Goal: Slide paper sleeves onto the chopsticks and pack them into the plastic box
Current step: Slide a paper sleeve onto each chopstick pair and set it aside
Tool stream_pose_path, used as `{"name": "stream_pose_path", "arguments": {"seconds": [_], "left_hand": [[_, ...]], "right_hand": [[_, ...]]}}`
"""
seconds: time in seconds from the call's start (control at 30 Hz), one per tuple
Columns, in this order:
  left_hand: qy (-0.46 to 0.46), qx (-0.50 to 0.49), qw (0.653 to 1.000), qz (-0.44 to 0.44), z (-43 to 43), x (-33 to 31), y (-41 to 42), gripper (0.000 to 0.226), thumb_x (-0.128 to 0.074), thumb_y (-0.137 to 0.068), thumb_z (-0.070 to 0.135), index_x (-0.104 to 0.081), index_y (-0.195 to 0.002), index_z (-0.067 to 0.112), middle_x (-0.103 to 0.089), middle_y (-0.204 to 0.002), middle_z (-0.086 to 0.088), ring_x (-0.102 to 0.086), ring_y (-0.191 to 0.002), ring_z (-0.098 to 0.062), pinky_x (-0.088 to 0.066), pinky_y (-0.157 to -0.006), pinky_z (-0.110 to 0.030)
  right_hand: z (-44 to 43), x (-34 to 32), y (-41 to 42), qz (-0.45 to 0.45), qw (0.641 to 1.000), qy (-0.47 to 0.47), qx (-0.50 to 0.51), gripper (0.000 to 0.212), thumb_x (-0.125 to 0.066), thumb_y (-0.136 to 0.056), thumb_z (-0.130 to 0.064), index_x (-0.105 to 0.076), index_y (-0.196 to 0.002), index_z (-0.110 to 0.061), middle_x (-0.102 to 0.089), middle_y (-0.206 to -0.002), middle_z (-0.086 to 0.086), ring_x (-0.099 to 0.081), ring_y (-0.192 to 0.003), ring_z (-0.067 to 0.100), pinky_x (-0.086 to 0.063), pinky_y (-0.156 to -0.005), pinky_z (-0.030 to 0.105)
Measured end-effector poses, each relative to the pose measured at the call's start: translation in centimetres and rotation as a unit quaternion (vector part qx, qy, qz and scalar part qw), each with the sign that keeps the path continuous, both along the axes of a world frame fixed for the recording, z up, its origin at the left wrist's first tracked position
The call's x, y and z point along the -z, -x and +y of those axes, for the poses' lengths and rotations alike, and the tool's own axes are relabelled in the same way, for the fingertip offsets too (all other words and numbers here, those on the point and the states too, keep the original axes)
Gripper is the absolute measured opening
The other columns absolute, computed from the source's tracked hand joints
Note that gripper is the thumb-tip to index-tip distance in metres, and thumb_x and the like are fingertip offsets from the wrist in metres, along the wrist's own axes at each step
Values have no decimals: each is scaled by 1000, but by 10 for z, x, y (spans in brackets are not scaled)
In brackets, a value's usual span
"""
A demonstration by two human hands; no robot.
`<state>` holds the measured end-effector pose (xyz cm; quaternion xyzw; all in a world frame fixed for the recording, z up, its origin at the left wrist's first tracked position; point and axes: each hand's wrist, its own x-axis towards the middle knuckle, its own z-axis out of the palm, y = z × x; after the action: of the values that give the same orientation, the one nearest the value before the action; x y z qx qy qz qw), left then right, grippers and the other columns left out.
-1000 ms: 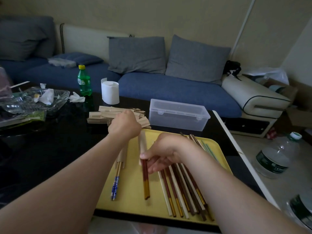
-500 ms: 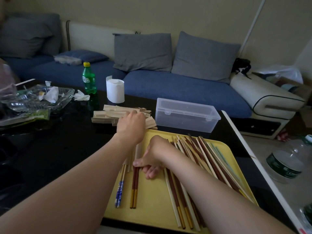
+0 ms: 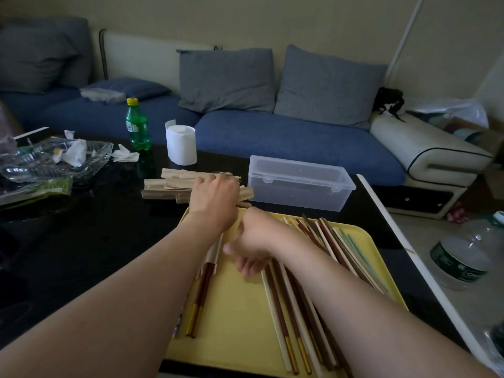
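A yellow tray (image 3: pixel 240 334) lies on the black table in front of me. On its left side lies a brown pair of chopsticks (image 3: pixel 203 285) with a paper sleeve on its upper half. Several bare chopsticks (image 3: pixel 289 304) lie in a fan on the right side. My right hand (image 3: pixel 256 241) hovers over the tray between them, its fingers loosely curled around nothing. My left hand (image 3: pixel 215 197) rests on the pile of paper sleeves (image 3: pixel 163 185) just beyond the tray; its fingertips are partly hidden. The clear plastic box (image 3: pixel 300 186) stands right of the sleeves.
A green bottle (image 3: pixel 137 126) and a white paper roll (image 3: pixel 181 144) stand behind the sleeves. A glass dish with crumpled tissues (image 3: pixel 54 159) sits far left. The table's right edge (image 3: pixel 387 222) is close; water bottles (image 3: pixel 461 257) stand on the floor beyond. A blue sofa runs behind.
My right hand laid the sleeved brown pair down on the tray's left side and let it go. My left hand left that pair and reached forward onto the sleeve pile.
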<state>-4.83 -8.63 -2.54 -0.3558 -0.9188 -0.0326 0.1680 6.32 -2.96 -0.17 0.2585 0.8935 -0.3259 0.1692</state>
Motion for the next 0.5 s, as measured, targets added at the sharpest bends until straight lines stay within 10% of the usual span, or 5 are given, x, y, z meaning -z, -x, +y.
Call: {"name": "stream_pose_path", "arguments": {"seconds": [0.2, 0.3, 0.5], "left_hand": [[-66, 28, 991, -109, 3, -8, -18, 26, -68, -93, 32, -50, -109, 22, -53, -86, 5, -48, -67, -10, -37, -55, -26], [-113, 32, 968, -224, 4, -7, -20, 34, -70, -92, 30, -48, -117, 22, -54, -90, 3, -56, -73, -12, -41, -54, -25], [-157, 14, 860, -485, 3, -6, -21, 33, -64, -97, 22, -49, -123, 9, -67, -101, -16, -66, -68, -23, -57, -57, -34]], "right_hand": [[35, -19, -20, -61, 992, -104, 29, 16, -77, -96, -7, -67, -108, -5, -83, -83, 10, -76, -69, 18, -56, -57, 25], [34, -19, -26, -145, 988, -55, 20, 19, -77, -101, -15, -74, -113, -1, -83, -102, 13, -72, -72, 15, -60, -75, 24], [20, -10, -28, -167, 984, -62, 1, 20, -75, -103, -24, -68, -89, -11, -75, -74, 1, -67, -47, 6, -43, -50, 15]]}}
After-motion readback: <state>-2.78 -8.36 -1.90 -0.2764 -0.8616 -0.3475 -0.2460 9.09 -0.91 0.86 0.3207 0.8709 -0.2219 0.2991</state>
